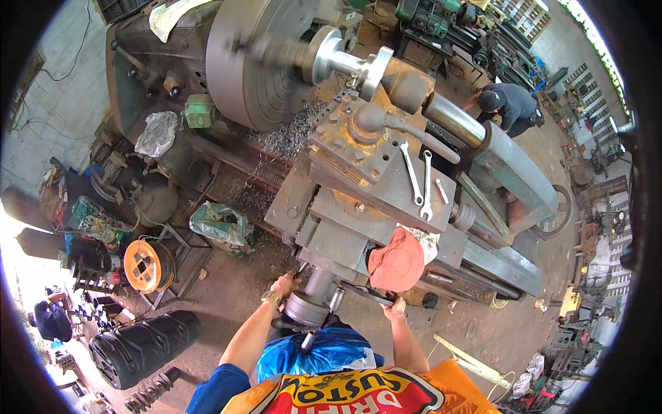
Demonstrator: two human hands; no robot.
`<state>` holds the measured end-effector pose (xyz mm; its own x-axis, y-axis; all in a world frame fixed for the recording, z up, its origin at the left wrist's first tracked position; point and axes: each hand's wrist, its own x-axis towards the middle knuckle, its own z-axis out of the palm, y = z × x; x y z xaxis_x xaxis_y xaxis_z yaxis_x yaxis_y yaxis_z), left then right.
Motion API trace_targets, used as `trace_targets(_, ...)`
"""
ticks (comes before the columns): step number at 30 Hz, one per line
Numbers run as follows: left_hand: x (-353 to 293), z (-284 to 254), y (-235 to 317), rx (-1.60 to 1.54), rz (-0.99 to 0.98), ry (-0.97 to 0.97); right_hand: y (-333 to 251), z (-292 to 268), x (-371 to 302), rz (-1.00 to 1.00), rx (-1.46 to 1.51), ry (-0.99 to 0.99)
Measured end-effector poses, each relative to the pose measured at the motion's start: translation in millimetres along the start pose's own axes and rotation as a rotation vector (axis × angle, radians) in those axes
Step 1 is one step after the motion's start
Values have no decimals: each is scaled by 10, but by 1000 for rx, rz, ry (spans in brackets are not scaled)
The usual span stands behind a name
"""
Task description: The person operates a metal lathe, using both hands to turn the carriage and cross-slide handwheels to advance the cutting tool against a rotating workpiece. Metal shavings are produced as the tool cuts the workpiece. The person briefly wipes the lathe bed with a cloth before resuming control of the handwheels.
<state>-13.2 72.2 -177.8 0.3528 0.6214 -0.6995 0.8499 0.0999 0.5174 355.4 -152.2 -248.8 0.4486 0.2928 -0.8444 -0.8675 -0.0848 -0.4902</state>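
Note:
I stand at a large metal lathe. My left hand (284, 286), with a watch on its wrist, is closed round a short dark handle (302, 268) beside the round metal handwheel hub (307, 308). My right hand (394, 310) is closed on the end of a dark lever (365, 292) to the right of that hub. Beyond them, a chuck (258, 65), blurred as if spinning, holds a shiny stepped metal workpiece (345, 62). Its other end meets the tailstock (448, 117). The tool post (365, 134) sits close to the workpiece.
Two wrenches (419, 181) and a reddish cloth cap (396, 261) lie on the carriage. Metal shavings (293, 131) lie under the chuck. An orange cable reel (143, 266) and a black case (145, 348) are at left. Another person (510, 107) crouches beyond the tailstock.

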Motion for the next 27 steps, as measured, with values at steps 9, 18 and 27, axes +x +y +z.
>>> trace_targets(9,21,8,55,54,-59,-29,5,26,-31,-27,42,-68)
trace_targets(18,-19,-118,160,47,-116,-87,22,-1,7,-8,48,6)
trace_targets(27,-83,-191,278,40,-148,-84,5,66,-87,9,43,11)
